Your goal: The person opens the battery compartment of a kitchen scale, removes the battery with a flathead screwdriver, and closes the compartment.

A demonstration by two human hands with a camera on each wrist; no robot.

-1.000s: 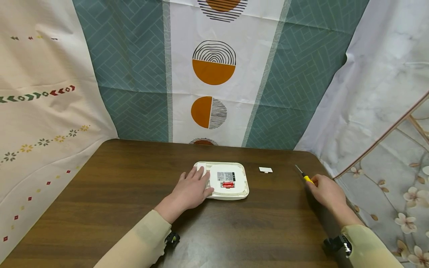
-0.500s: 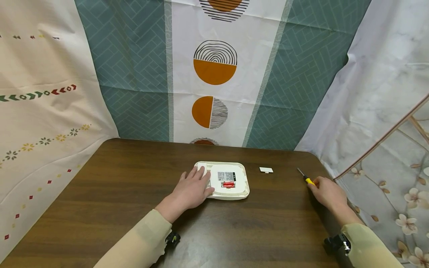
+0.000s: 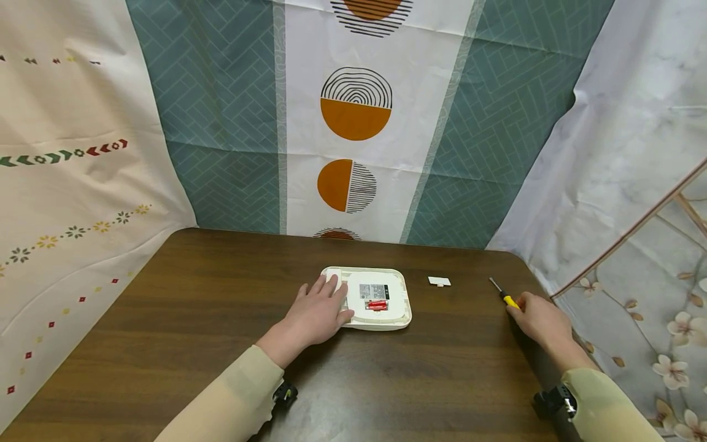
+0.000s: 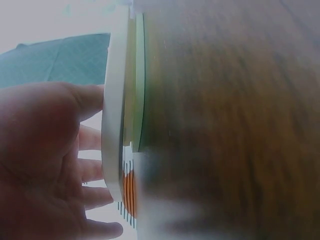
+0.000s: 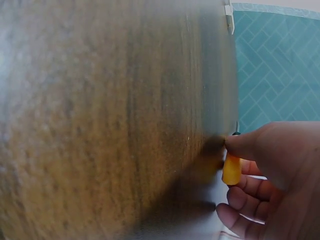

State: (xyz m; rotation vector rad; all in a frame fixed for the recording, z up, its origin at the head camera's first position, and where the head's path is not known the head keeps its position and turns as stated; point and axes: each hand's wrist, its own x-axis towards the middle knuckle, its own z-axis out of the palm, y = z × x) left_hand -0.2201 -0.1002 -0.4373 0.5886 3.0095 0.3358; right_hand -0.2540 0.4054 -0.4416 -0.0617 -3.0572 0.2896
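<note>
A white, rounded-square device [image 3: 381, 322] lies on the table, its label [image 3: 374, 291] and red batteries [image 3: 378, 305] in an uncovered compartment facing up. My left hand [image 3: 315, 311] rests on its left side with fingers spread and straight. In the left wrist view, the fingers [image 4: 91, 170] lie against the device's pale edge [image 4: 114, 115]. Far to the right, my right hand [image 3: 541, 317] pinches the yellow handle of a screwdriver [image 3: 509, 301], shaft pointing away and left. The right wrist view shows the thumb and fingers around that yellow handle [image 5: 231, 170], close to the tabletop.
A small white battery cover [image 3: 439, 281] with a tab lies between the device and the screwdriver. The brown wooden table [image 3: 397, 380] ends at a patterned cloth [image 3: 353, 184] behind. Cloth hangings [image 3: 652, 294] also border the right and left sides.
The screwdriver's tip has dipped slightly toward me and to the right within the right hand's grip. The left hand and the device have stayed in place.
</note>
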